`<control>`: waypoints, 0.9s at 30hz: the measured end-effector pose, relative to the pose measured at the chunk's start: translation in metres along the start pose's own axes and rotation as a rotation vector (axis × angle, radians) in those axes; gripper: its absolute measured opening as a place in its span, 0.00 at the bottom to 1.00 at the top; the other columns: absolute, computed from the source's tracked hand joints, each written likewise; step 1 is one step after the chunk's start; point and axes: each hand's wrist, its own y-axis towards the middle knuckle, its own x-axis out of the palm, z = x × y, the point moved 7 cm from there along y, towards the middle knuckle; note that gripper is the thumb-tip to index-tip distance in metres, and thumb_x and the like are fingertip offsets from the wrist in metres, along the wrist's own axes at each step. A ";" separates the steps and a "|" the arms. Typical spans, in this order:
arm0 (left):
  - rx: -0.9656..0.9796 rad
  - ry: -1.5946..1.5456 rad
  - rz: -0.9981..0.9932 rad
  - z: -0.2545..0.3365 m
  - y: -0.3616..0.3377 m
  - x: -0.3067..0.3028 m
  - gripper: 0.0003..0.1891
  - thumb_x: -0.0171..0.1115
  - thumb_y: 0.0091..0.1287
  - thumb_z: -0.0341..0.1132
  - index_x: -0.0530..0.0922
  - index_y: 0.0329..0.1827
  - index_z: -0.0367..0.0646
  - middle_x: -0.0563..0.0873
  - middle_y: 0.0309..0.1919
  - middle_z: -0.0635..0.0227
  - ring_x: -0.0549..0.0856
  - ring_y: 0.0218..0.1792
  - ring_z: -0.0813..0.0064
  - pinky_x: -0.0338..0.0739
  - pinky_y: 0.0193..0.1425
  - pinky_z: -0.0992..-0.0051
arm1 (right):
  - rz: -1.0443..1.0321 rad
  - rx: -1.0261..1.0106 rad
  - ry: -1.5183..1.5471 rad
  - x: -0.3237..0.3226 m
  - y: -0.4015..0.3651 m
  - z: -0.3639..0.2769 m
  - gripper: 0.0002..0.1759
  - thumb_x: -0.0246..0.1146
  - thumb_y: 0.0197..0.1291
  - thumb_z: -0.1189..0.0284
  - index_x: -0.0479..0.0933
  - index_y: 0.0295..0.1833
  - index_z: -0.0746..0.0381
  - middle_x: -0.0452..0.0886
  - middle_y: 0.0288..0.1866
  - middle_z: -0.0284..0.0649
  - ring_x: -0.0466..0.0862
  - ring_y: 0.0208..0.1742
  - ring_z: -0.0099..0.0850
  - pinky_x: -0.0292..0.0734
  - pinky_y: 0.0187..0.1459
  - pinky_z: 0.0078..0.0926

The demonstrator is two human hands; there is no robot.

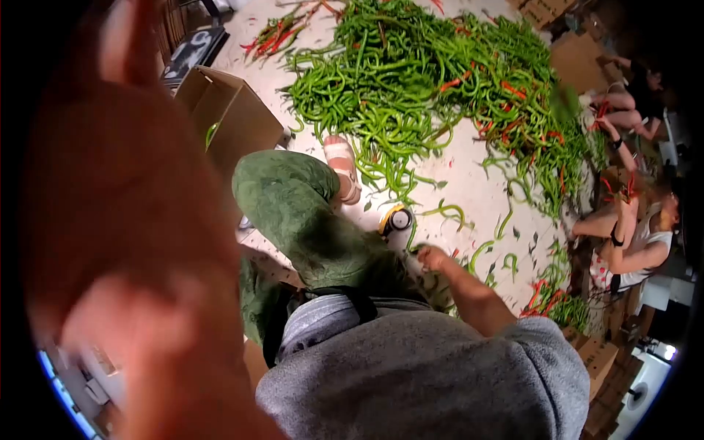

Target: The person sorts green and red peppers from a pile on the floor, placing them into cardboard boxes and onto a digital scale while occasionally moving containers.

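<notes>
My left hand [139,315] is very large and blurred at the left, close to the camera. Its finger positions and anything it holds cannot be made out. Beside my knee, my right hand [434,259] is low over the floor with its fingers curled in. Something small and dark shows at its fingertips, too small to name. Just above that hand lies a roll of tape [398,219] with a yellow and black rim. Long green chili peppers [381,95] form a big heap on the floor in front of my foot. Several loose green peppers [480,257] lie near my right hand.
An open cardboard box [246,110] stands left of my leg, a green pepper inside. Red peppers [275,37] lie at the heap's far left; another red pile [546,297] lies at right. Two people sit at right, one in a white top [645,253], with red peppers at their hands.
</notes>
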 end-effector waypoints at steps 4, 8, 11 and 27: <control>-0.795 0.205 0.292 -0.129 -0.095 -0.063 0.29 0.56 0.66 0.46 0.61 0.64 0.38 0.73 0.59 0.53 0.76 0.54 0.67 0.73 0.53 0.71 | 0.269 -0.130 -0.137 -0.005 -0.047 -0.135 0.04 0.61 0.52 0.74 0.79 0.35 0.60 0.78 0.23 0.34 0.72 0.20 0.24 0.67 0.19 0.25; -1.295 0.039 0.678 -0.223 -0.187 -0.090 0.20 0.53 0.67 0.32 0.62 0.61 0.43 0.79 0.50 0.60 0.80 0.44 0.71 0.74 0.44 0.76 | 0.370 -0.240 0.140 -0.055 -0.016 -0.226 0.21 0.66 0.52 0.68 0.76 0.51 0.62 0.81 0.32 0.37 0.77 0.27 0.29 0.75 0.28 0.26; -1.397 -0.067 0.851 -0.264 -0.224 -0.089 0.19 0.53 0.67 0.32 0.62 0.59 0.42 0.79 0.47 0.63 0.80 0.42 0.70 0.76 0.42 0.74 | 0.622 -0.362 -0.270 -0.094 0.002 -0.314 0.35 0.68 0.48 0.62 0.67 0.62 0.62 0.77 0.52 0.48 0.76 0.52 0.40 0.70 0.54 0.30; -1.555 -0.192 0.766 -0.290 -0.213 -0.063 0.23 0.45 0.71 0.42 0.61 0.65 0.41 0.72 0.60 0.62 0.73 0.58 0.70 0.68 0.53 0.74 | 0.785 -0.137 -1.165 -0.028 0.108 -0.524 0.48 0.71 0.41 0.55 0.55 0.68 0.47 0.62 0.63 0.45 0.61 0.65 0.47 0.59 0.58 0.58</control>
